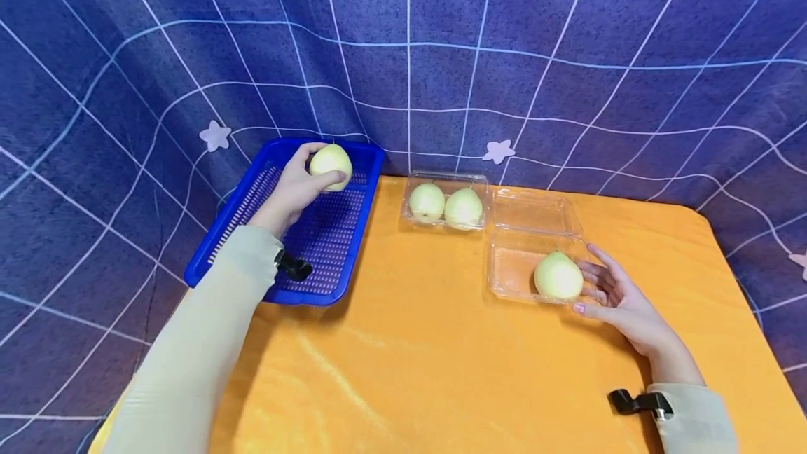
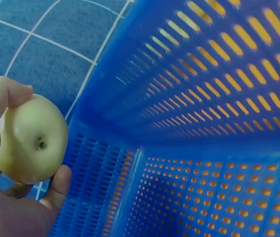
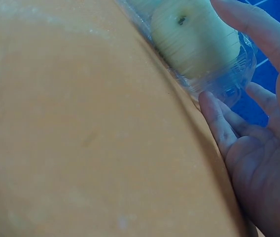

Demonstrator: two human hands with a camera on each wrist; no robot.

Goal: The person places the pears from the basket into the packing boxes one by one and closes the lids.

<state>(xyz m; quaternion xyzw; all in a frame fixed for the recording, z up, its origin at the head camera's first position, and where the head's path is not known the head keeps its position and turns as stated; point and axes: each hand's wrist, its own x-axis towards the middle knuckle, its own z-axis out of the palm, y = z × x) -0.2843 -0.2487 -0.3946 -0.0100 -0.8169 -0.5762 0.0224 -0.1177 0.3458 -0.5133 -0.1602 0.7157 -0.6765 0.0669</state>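
In the head view my left hand (image 1: 296, 188) grips a pale yellow-green pear (image 1: 331, 164) over the far end of the blue plastic basket (image 1: 362, 230). The left wrist view shows thumb and fingers around that pear (image 2: 36, 140), its dimpled end facing the camera. My right hand (image 1: 621, 303) is at the right side of an open clear plastic clamshell box (image 1: 513, 275), fingers spread and loosely bent. One pear (image 1: 558, 277) sits in the box's right half. In the right wrist view, fingertips are right at the box's end, near the pear (image 3: 192, 39).
A second clear box (image 1: 446, 224), left of the open one, holds two pears (image 1: 464, 209) under its closed lid. The open box's lid (image 1: 532, 212) lies back toward the curtain (image 1: 441, 76). An orange cloth (image 1: 410, 356) covers the table.
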